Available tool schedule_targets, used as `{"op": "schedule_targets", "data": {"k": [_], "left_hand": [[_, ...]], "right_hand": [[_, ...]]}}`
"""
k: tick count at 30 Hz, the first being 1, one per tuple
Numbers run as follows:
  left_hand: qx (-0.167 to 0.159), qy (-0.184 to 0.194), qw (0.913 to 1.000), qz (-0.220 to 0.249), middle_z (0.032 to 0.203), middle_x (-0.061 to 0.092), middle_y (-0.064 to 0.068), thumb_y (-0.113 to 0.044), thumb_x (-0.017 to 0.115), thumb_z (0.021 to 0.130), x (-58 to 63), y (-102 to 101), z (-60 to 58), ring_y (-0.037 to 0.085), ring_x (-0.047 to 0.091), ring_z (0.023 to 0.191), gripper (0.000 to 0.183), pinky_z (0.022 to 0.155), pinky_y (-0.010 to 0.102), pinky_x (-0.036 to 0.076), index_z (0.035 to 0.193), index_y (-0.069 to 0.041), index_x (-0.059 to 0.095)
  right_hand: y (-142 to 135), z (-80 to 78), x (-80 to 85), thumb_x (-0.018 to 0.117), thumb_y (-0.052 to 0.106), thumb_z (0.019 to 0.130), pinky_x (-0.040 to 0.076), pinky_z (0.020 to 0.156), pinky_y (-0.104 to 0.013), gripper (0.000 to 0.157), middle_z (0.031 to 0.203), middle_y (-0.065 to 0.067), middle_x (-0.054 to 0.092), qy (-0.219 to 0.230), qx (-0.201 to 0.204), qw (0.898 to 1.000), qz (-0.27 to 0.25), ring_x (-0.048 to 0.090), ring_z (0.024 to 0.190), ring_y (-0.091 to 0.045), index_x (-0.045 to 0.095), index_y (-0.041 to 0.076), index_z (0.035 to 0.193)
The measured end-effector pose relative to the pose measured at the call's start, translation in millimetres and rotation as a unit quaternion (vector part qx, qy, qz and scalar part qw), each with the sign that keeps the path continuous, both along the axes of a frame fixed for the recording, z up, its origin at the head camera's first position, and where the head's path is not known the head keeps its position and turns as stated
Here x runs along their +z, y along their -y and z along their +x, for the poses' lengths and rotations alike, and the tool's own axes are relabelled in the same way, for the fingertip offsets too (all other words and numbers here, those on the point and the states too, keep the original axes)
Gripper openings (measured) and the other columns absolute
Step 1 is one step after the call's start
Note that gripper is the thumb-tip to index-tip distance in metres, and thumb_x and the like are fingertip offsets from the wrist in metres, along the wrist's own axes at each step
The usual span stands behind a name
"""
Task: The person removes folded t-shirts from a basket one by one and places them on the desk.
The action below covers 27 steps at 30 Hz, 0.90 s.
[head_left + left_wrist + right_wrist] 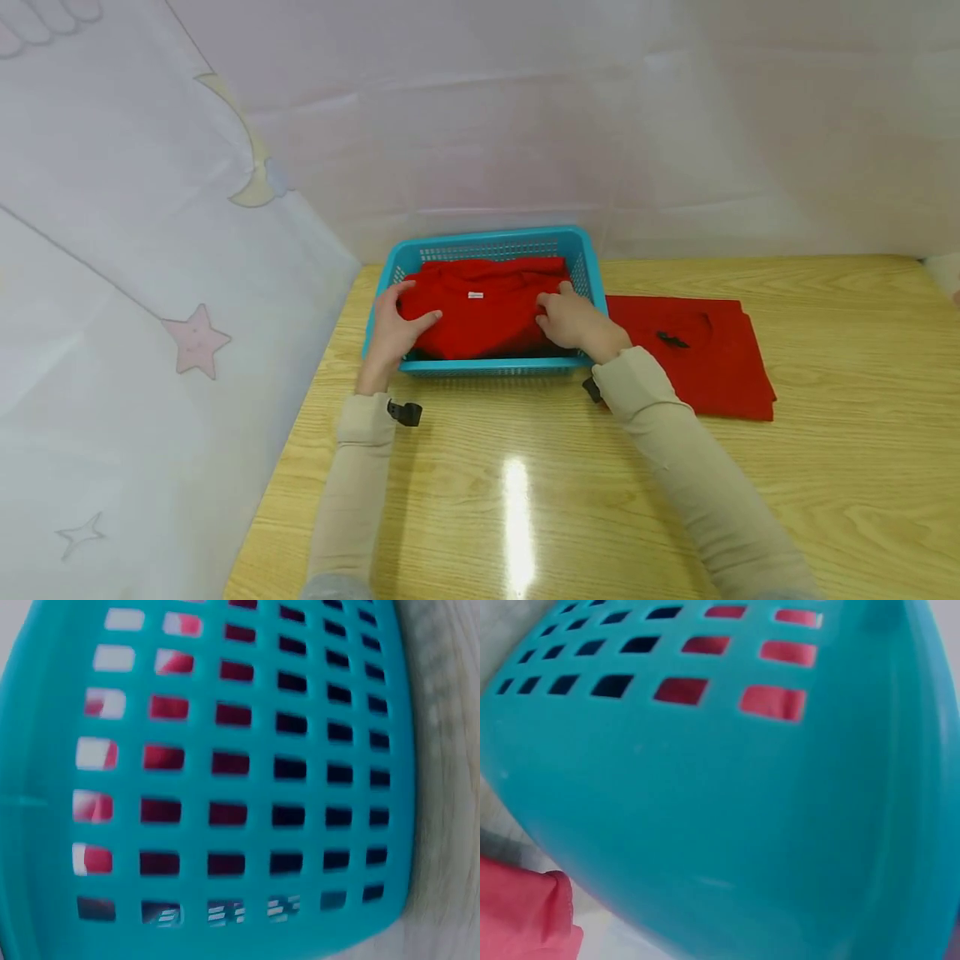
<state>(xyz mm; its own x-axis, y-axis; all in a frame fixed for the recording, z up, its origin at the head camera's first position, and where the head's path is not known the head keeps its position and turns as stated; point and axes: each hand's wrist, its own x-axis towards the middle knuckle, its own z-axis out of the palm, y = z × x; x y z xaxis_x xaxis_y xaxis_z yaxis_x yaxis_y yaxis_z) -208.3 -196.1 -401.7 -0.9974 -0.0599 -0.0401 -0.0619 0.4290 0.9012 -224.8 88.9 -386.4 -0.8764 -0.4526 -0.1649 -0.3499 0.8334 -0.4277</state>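
A folded red shirt (480, 321) with a small white label at its neckline lies in a blue plastic basket (487, 365). Over the left end of the shirt is my left hand (393, 329), its thumb spread well apart from its fingers. My right hand (572, 319) reaches over the basket's right rim, its bent fingers at the shirt's right side; whether they pinch the cloth I cannot tell. Both wrist views face the basket's outer wall (255, 787), with red cloth showing through the holes and the hands out of sight.
Right of the basket, another folded red garment (712, 358) with a dark mark near its neckline lies flat on the wooden table (465, 483). A pale sheet (480, 125) hangs close behind the basket, and a printed one (150, 458) covers the left side.
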Motion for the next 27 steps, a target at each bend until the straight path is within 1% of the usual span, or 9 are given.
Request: {"op": "schedule_targets", "data": {"k": [2, 4, 10, 13, 16, 20, 21, 24, 27], "left_hand": [[-0.037, 0.007, 0.9975, -0.06, 0.155, 0.019, 0.011, -0.029, 0.076, 0.083, -3.8, 3.2, -2.3, 0.031, 0.025, 0.139, 0.071, 0.107, 0.051, 0.04, 0.144, -0.014, 0.04], [-0.079, 0.016, 0.9896, -0.12, 0.157, 0.013, 0.013, -0.031, 0.078, 0.081, -2.4, 5.7, -1.9, 0.033, 0.02, 0.142, 0.074, 0.107, 0.053, 0.04, 0.144, -0.014, 0.041], [-0.154, 0.049, 0.95, -0.267, 0.157, 0.005, 0.021, -0.031, 0.082, 0.076, 5.7, 12.4, 1.0, 0.04, 0.017, 0.142, 0.085, 0.103, 0.055, 0.043, 0.146, -0.011, 0.037], [-0.175, 0.063, 0.9345, -0.304, 0.156, 0.006, 0.024, -0.027, 0.081, 0.077, 9.6, 13.1, 0.6, 0.042, 0.019, 0.141, 0.084, 0.102, 0.054, 0.044, 0.146, -0.009, 0.037], [-0.186, 0.065, 0.9218, -0.334, 0.154, 0.012, 0.026, -0.018, 0.075, 0.082, 12.6, 12.4, -0.9, 0.043, 0.027, 0.138, 0.073, 0.102, 0.052, 0.044, 0.145, -0.006, 0.039], [-0.172, 0.052, 0.9073, -0.38, 0.144, 0.037, 0.026, -0.012, 0.06, 0.093, 16.3, 10.3, -1.0, 0.04, 0.042, 0.127, 0.048, 0.103, 0.049, 0.043, 0.137, 0.001, 0.049], [-0.162, 0.048, 0.906, -0.388, 0.137, 0.045, 0.025, -0.012, 0.056, 0.095, 17.0, 9.7, -0.7, 0.039, 0.045, 0.124, 0.041, 0.102, 0.048, 0.043, 0.134, 0.002, 0.052], [-0.127, 0.028, 0.9107, -0.392, 0.116, 0.058, 0.022, -0.015, 0.048, 0.1, 18.7, 8.7, 0.6, 0.036, 0.048, 0.111, 0.031, 0.092, 0.044, 0.047, 0.126, 0.001, 0.056], [-0.089, 0.014, 0.9303, -0.355, 0.095, 0.06, 0.019, -0.018, 0.044, 0.102, 18.6, 7.8, 1.2, 0.032, 0.059, 0.088, 0.026, 0.074, 0.037, 0.051, 0.118, -0.002, 0.055]], "right_hand": [[0.9, 1.1, 1.1, 0.047, 0.018, 0.101, 0.05, 0.085, -0.048, 0.034, 0.115, -0.026, 0.055, -0.023, -0.019, 1.0, -0.01, 0.049, 0.107, -0.036, 0.052, -0.003, 0.126], [2.5, 3.1, 2.2, 0.048, 0.02, 0.101, 0.052, 0.079, -0.047, 0.034, 0.11, -0.024, 0.056, -0.05, -0.039, 0.998, -0.014, 0.053, 0.099, -0.035, 0.052, -0.002, 0.126], [7.0, 7.6, 4.2, 0.048, 0.029, 0.101, 0.055, 0.064, -0.052, 0.037, 0.111, -0.025, 0.054, -0.095, -0.095, 0.991, 0.012, 0.06, 0.075, -0.036, 0.053, 0.005, 0.128], [7.8, 5.8, 3.8, 0.046, 0.03, 0.102, 0.054, 0.06, -0.051, 0.034, 0.103, -0.025, 0.053, -0.093, -0.109, 0.99, 0.002, 0.059, 0.071, -0.037, 0.052, 0.004, 0.121], [6.2, 2.8, 3.0, 0.043, 0.028, 0.103, 0.051, 0.065, -0.045, 0.031, 0.093, -0.021, 0.053, -0.066, -0.111, 0.991, -0.04, 0.056, 0.082, -0.036, 0.049, 0.001, 0.115], [0.5, -1.9, 1.4, 0.04, 0.026, 0.104, 0.044, 0.073, -0.039, 0.035, 0.086, -0.019, 0.053, -0.009, -0.105, 0.989, -0.103, 0.051, 0.082, -0.03, 0.049, -0.006, 0.116], [-1.2, -2.9, 1.2, 0.039, 0.026, 0.104, 0.043, 0.073, -0.039, 0.037, 0.087, -0.02, 0.053, 0.004, -0.103, 0.988, -0.113, 0.051, 0.079, -0.029, 0.049, -0.008, 0.116], [-6.1, -5.1, 2.4, 0.04, 0.029, 0.103, 0.051, 0.077, -0.039, 0.048, 0.11, -0.027, 0.057, 0.061, -0.104, 0.982, -0.146, 0.061, 0.075, -0.034, 0.044, -0.01, 0.13], [-10.7, -6.2, 4.0, 0.041, 0.033, 0.103, 0.057, 0.081, -0.042, 0.055, 0.133, -0.025, 0.046, 0.139, -0.118, 0.964, -0.192, 0.062, 0.096, -0.038, 0.033, -0.004, 0.143]]}}
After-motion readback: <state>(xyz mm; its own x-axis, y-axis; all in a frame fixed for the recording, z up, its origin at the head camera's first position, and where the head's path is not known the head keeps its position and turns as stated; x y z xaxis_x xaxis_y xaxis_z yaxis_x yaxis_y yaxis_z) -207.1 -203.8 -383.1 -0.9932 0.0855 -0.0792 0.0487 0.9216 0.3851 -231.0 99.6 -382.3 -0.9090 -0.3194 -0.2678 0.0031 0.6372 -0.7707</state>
